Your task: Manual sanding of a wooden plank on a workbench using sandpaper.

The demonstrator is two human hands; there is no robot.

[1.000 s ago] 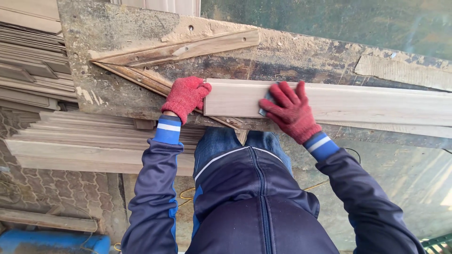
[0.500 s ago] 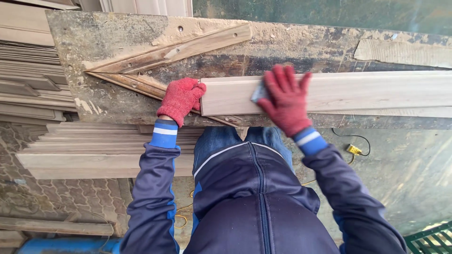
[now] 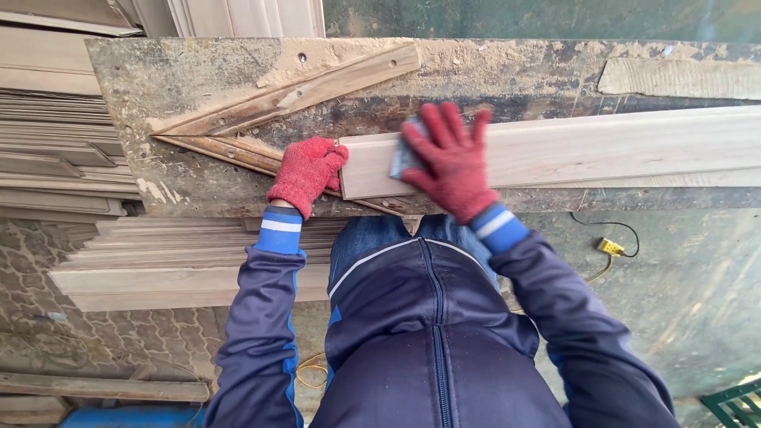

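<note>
A dusty, scarred workbench fills the upper half of the frame, and a long pale plank lies across it from centre to right edge. The left hand, red-gloved, is clenched against the plank's left end, while the right hand presses flat on a grey sanding pad near that end. With that brace loosened, the plank would likely skid and the pad slip off the edge.
</note>
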